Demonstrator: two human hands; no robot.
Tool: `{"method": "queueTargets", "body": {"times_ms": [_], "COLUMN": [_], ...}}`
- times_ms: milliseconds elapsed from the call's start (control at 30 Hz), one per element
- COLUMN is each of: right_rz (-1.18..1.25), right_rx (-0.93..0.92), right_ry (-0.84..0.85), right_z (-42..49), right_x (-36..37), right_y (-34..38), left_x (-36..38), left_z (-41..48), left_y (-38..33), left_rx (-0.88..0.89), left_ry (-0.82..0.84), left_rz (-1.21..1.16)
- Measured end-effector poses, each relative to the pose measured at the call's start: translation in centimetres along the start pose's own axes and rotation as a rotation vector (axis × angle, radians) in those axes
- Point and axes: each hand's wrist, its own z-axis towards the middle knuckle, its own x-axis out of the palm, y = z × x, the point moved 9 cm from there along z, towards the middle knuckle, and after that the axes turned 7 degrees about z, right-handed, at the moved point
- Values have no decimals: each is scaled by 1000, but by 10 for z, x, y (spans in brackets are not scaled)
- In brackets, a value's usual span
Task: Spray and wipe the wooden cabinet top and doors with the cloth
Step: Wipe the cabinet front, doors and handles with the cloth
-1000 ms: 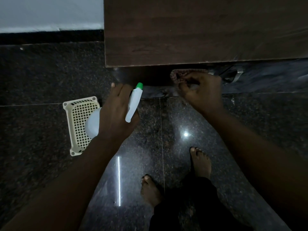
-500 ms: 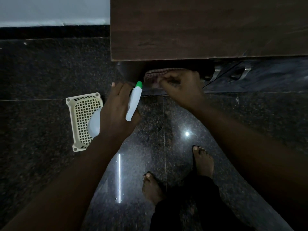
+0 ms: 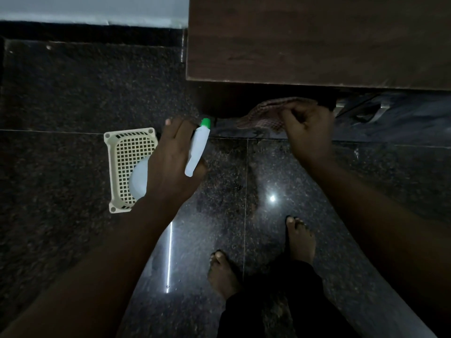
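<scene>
The dark wooden cabinet top (image 3: 317,37) fills the upper right, seen from above; its front doors (image 3: 224,103) lie in shadow under the edge. My right hand (image 3: 307,132) grips a brownish checked cloth (image 3: 263,115) and holds it against the upper part of the door front. My left hand (image 3: 170,162) holds a white spray bottle (image 3: 197,150) with a green nozzle, pointed toward the cabinet's lower left corner. The bottle's round body (image 3: 139,181) shows below my wrist.
A cream plastic mesh basket (image 3: 129,152) lies on the dark polished granite floor (image 3: 61,106) left of my left hand. Metal door handles (image 3: 375,111) glint to the right of the cloth. My bare feet (image 3: 300,240) stand below. A white wall (image 3: 73,8) runs along the top left.
My right hand has slid the cloth along the door front, leftward and then a little back to the right. The view shifted, cabinet now further right. My left hand holds the bottle as before.
</scene>
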Motion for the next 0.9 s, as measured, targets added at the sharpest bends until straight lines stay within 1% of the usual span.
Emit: {"method": "queueTargets", "body": {"times_ms": [133,233,400,533,633,733,900], "right_rz": [-47,-50,-92,-96,-81,-70,-46], "right_rx": [-34,-24,-3,-83,-134,-166,-212], "right_ry": [76,80,56,113,106,94,91], "right_z": [1,1,2,2,2,2,5], "right_x": [25,16,9,24,22,23,24], "right_y": [2,-12,-37,-39,-41,-45,-49], "left_x": [18,17,29,52,74,97,118], "left_z": [-13,-16,-21,-24,-29,-35,-47], "left_y": [26,29,38,52,60,68,69], "left_rx": [-131,-112,-128,-164,-172,-172,-174], "left_ry": [124,73,54,37,40,49,63], "left_rz": [13,8,3,3,15,-40,-38]}}
